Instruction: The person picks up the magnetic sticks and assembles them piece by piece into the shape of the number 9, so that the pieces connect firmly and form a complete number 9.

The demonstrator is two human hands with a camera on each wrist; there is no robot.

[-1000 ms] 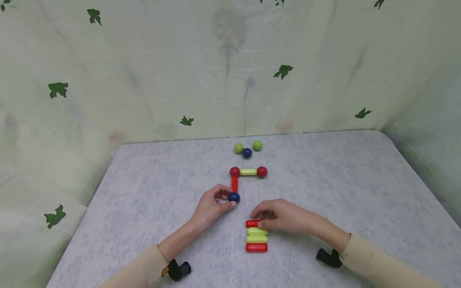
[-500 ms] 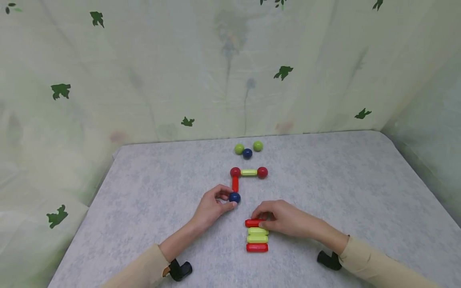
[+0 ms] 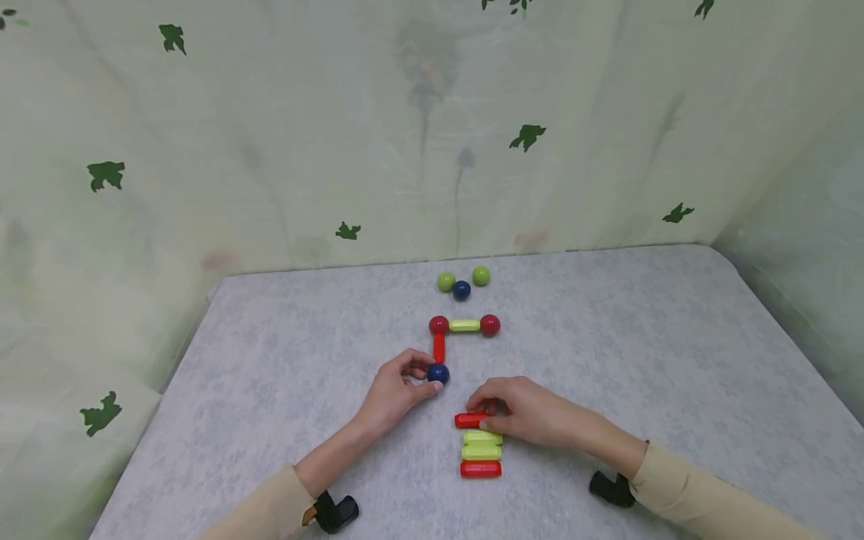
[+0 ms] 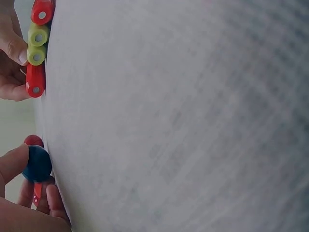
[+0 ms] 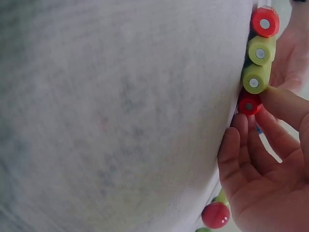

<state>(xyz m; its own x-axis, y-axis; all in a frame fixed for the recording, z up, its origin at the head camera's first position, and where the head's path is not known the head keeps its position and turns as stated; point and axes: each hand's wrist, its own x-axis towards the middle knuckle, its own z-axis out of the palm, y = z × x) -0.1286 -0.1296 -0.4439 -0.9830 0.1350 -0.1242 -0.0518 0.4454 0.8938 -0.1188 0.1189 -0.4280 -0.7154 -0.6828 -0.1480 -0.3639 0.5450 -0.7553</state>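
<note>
My left hand point(image 3: 397, 390) pinches a dark blue ball point(image 3: 438, 374) between thumb and fingers. This ball touches the lower end of a red rod point(image 3: 439, 348), whose far end meets a red ball point(image 3: 439, 325). From there a yellow-green rod point(image 3: 464, 325) runs right to a second red ball point(image 3: 490, 325). My right hand point(image 3: 533, 411) pinches another red rod point(image 3: 467, 421), the farthest of a row, its right end hidden by the fingers. Behind it in the right wrist view lie two yellow-green rods point(image 5: 259, 54) and a red rod point(image 5: 264, 23), with round metal-coloured ends.
At the table's back, two green balls point(image 3: 481, 276) and a dark blue ball point(image 3: 462, 290) sit close together. A pale curtain with green leaf shapes hangs behind the grey table point(image 3: 641, 337). Black wrist devices point(image 3: 337, 513) stick out beside both sleeves.
The red rod in my right hand has shifted left, out of line with the others in the row. My left hand stays on the blue ball.
</note>
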